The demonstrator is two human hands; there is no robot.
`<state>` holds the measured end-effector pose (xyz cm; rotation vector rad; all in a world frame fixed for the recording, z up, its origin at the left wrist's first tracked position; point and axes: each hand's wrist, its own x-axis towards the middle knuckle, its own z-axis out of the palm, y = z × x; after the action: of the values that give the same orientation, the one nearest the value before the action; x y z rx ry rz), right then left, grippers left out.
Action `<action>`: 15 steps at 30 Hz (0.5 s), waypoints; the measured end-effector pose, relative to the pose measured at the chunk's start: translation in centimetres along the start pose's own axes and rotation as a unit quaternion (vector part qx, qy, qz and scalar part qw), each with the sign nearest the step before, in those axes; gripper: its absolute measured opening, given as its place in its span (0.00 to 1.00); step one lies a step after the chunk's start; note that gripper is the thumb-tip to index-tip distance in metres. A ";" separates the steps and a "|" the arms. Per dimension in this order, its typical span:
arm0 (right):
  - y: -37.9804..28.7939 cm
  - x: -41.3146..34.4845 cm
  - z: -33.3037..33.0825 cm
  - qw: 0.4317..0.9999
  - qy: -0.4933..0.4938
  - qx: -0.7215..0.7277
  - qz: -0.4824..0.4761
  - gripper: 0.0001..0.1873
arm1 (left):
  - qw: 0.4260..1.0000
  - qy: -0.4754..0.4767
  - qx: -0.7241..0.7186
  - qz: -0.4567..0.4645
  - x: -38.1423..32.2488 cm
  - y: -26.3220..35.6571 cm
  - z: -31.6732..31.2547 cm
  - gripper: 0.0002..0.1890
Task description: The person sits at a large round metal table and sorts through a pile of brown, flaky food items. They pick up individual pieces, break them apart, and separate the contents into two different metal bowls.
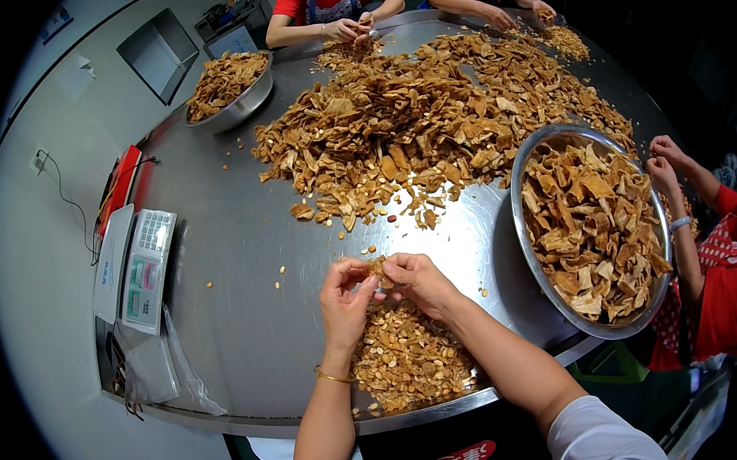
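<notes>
Between the fingertips of my left hand (350, 298) and my right hand (417, 283) is a small brown dried piece (380, 272), pinched from both sides. Just under my hands, by the near edge of the metal table (229, 341), lies a mound of pale, peanut-like bits and crumbs (408, 359). Beyond my fingers spreads a large heap of brown dried slices (375, 123), with loose bits and one red piece (392, 219) at its near edge. A steel bowl (515, 195) full of larger dried slices stands at my right.
Another full steel bowl (249, 106) stands far left. A digital scale (148, 273) and clear plastic bags (173, 370) lie at the left edge. Two co-workers' hands (349, 31), (514, 17) work across the table; another co-worker's hands (667, 163) are beyond the right bowl.
</notes>
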<state>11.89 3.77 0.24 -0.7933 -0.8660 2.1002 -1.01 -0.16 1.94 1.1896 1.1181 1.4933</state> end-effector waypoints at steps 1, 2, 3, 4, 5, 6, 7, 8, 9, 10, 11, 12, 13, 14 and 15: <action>0.0 0.0 0.0 1.000 -0.009 0.017 0.007 0.09 | 1.000 0.003 -0.009 0.000 0.0 -0.1 0.0 0.11; 0.2 0.1 0.0 0.999 -0.016 0.031 -0.001 0.09 | 1.000 0.005 -0.018 -0.001 0.0 -0.1 0.0 0.10; 0.4 0.2 0.0 0.999 -0.024 0.044 -0.008 0.10 | 1.000 0.008 -0.027 -0.001 0.0 -0.1 0.0 0.10; 0.5 0.3 0.1 0.998 -0.033 0.058 -0.016 0.10 | 0.999 0.005 -0.043 -0.005 0.1 -0.2 -0.1 0.09; 0.4 0.1 0.1 0.997 -0.041 0.063 -0.024 0.10 | 0.998 0.001 -0.059 -0.009 0.1 -0.2 -0.2 0.08; -0.1 -0.4 0.5 0.996 -0.051 0.066 -0.031 0.10 | 0.997 -0.001 -0.075 -0.013 0.2 -0.3 -0.3 0.08; -0.4 -0.6 0.8 0.995 -0.061 0.070 -0.038 0.11 | 0.996 0.000 -0.089 -0.017 0.2 -0.3 -0.4 0.08; -0.4 -0.6 0.9 0.994 -0.071 0.080 -0.039 0.10 | 0.995 0.001 -0.102 -0.020 0.1 -0.3 -0.4 0.08; -0.5 -0.6 0.9 0.992 -0.079 0.090 -0.040 0.10 | 0.993 0.001 -0.117 -0.025 0.0 -0.4 -0.4 0.08; -0.5 -0.7 1.0 0.990 -0.088 0.100 -0.041 0.10 | 0.992 0.000 -0.125 -0.032 0.0 -0.4 -0.3 0.08; -0.4 -0.6 0.8 0.990 -0.091 0.099 -0.041 0.10 | 0.991 -0.001 -0.132 -0.038 -0.1 -0.3 -0.2 0.08; -0.4 -0.4 0.6 0.990 -0.096 0.097 -0.040 0.10 | 0.989 -0.001 -0.140 -0.043 -0.1 -0.1 -0.1 0.08; -0.4 -0.3 0.5 0.990 -0.100 0.094 -0.040 0.10 | 0.990 0.011 -0.131 -0.047 -0.2 0.0 -0.1 0.08; -0.5 -0.3 0.6 0.991 -0.087 0.091 -0.037 0.10 | 0.991 0.024 -0.122 -0.052 -0.3 0.1 -0.1 0.08; -0.5 -0.5 0.7 0.993 -0.073 0.087 -0.034 0.09 | 0.991 0.036 -0.113 -0.057 -0.3 0.1 -0.1 0.08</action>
<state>11.82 3.46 1.16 -0.5173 -0.7607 2.1584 -1.07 -0.53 2.00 0.9098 1.0162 1.5386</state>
